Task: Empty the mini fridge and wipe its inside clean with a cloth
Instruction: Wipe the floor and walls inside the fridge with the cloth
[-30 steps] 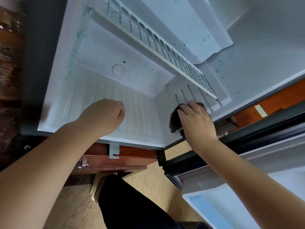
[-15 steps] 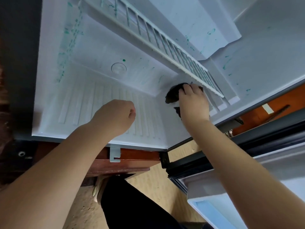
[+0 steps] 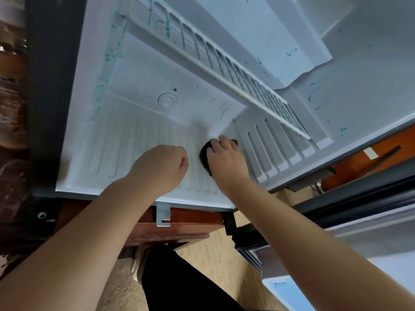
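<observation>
Here the right grip (image 3: 226, 161) curls over a dark cloth (image 3: 203, 155), pressing it onto the fridge floor (image 3: 134, 142) to scrub, while beside it the left grip (image 3: 161, 167), a seemingly empty fist, braces.

In the mini fridge (image 3: 370, 75), the cloth (image 3: 204, 154) lies on its floor (image 3: 125, 142) under the right hand (image 3: 226, 163), just right of the left hand (image 3: 161, 168); the shelf (image 3: 224, 63) spans behind them.
</observation>
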A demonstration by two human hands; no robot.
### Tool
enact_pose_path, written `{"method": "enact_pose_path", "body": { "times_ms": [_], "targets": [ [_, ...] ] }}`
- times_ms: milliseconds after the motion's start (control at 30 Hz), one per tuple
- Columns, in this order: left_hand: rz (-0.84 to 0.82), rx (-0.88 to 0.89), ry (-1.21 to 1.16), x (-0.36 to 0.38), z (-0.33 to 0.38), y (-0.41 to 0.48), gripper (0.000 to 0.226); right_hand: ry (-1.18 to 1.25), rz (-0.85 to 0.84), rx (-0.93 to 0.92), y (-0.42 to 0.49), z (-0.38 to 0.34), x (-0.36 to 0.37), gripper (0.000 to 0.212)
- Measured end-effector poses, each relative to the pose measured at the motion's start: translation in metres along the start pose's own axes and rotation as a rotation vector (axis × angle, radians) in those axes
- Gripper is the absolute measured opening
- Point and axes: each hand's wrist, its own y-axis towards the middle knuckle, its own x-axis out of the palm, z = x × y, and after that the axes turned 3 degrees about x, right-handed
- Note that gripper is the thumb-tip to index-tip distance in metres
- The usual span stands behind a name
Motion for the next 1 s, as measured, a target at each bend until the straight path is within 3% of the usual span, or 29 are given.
{"method": "enact_pose_path", "body": {
  "times_ms": [333,600,833,1000],
  "targets": [
    [-0.013,-0.027,0.055,-0.004,-0.006,0.013,0.03,-0.11,-0.148,0.117,0.056,0.017,0.032,0.04],
    [-0.034,-0.026,0.03,-0.009,-0.008,0.0,0.026,0.006,-0.094,0.149,-0.048,0.011,0.028,0.039],
    [-0.005,-0.005,0.043,-0.021,-0.016,-0.01,0.026,0.195,-0.233,0.079,-0.11,0.01,0.011,0.059],
    [-0.009,-0.006,0.027,-0.021,-0.015,-0.007,0.026,0.199,-0.037,0.044,-0.093,0.009,-0.011,0.062]
  ]
}}
